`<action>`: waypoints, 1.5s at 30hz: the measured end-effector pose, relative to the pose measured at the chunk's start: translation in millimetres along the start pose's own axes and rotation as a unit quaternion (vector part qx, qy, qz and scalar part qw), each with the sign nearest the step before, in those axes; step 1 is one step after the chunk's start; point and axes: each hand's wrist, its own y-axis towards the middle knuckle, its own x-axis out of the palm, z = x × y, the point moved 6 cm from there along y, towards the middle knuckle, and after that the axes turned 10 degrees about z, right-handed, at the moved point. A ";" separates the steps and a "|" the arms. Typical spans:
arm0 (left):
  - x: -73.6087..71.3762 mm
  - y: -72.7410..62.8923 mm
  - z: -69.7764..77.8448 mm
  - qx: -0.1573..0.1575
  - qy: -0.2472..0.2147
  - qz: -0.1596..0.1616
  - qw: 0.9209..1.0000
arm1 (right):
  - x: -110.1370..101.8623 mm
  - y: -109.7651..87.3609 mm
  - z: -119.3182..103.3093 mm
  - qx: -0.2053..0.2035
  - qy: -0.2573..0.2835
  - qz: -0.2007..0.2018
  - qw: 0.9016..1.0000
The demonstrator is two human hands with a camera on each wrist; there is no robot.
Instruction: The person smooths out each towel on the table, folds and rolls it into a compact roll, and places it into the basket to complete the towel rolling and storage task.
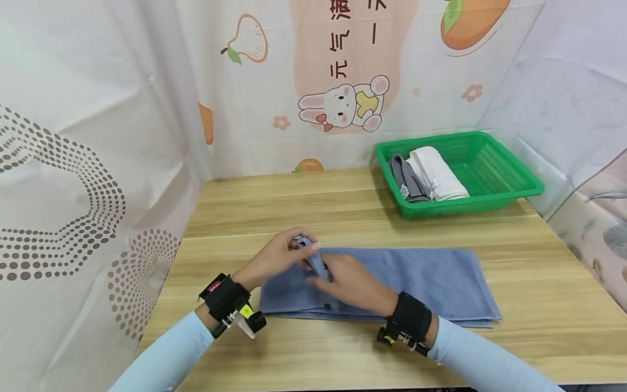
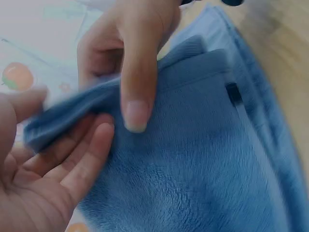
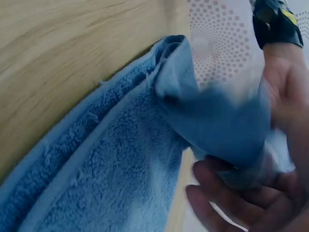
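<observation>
A long folded blue towel lies flat across the wooden table. My left hand holds its raised left end, with fingers under the cloth and the thumb over it. Close beside it, my right hand grips the same lifted end. In the left wrist view, the right thumb presses on the towel's hemmed edge, which carries a small dark tag. The right wrist view shows the lifted part blurred between both hands, while the towel's stacked layers rest on the table.
A green plastic basket stands at the back right of the table. Inside it lie a folded white towel and a grey cloth. Printed white curtains hang behind the table and along both sides.
</observation>
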 end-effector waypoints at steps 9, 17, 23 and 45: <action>-15.1 37.3 -50.4 0.083 0.243 -0.061 0.965 | -39.7 -9.6 6.9 0.082 0.161 0.039 0.983; -37.4 44.2 -95.3 0.092 0.246 -0.100 0.960 | -91.3 -20.7 20.8 0.189 0.196 0.090 0.958; -57.9 27.6 -100.3 0.112 0.247 -0.093 0.958 | -109.5 -43.7 55.4 0.292 0.196 0.094 0.932; -46.3 17.4 -93.3 0.115 0.305 -0.066 0.943 | -114.4 -67.4 157.1 0.215 -0.174 0.065 0.959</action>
